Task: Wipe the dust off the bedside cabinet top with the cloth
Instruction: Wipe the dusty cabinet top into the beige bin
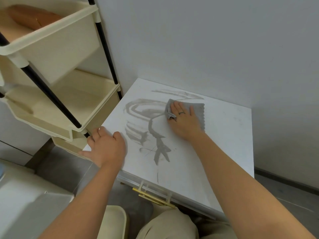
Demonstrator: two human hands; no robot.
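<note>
Grey ribbed cloth (198,111) was soft, matt; white cabinet top (224,144) smooth w/ dull grey smears; gold bar handle (153,198) shiny metal.

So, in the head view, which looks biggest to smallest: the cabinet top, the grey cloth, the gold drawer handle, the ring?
1. cabinet top
2. grey cloth
3. gold drawer handle: about as long as the cloth but much thinner. It is also nearer the camera, so its rank against the cloth is unsure.
4. ring
</note>
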